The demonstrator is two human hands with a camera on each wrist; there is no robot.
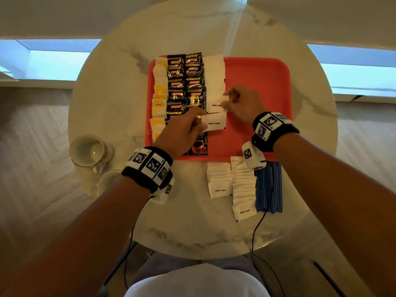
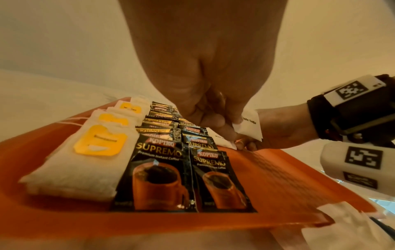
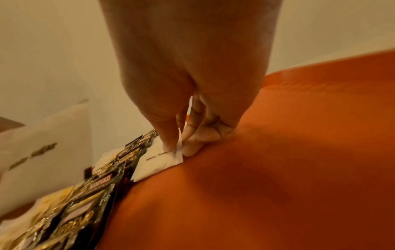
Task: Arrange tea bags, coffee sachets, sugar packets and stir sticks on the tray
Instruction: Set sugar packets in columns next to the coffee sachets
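An orange-red tray [image 1: 257, 82] holds a column of tea bags [image 1: 159, 97], two columns of black coffee sachets [image 1: 185, 82] and a column of white sugar packets [image 1: 214, 82]. My left hand [image 1: 188, 127] holds one sugar packet [image 1: 214, 123] above the tray, seen tilted in the left wrist view as a sugar packet [image 2: 249, 125]. My right hand [image 1: 237, 101] pinches the right edge of the nearest laid sugar packet [image 1: 215, 105], and the right wrist view shows the thumb and fingers closed on that packet's [image 3: 158, 160] corner.
Two rows of loose sugar packets [image 1: 231, 183] and a bundle of blue striped stir sticks [image 1: 269, 187] lie on the round marble table [image 1: 128, 82] in front of the tray. Two glass cups [image 1: 89, 150] stand at the table's left. The tray's right half [image 1: 267, 93] is bare.
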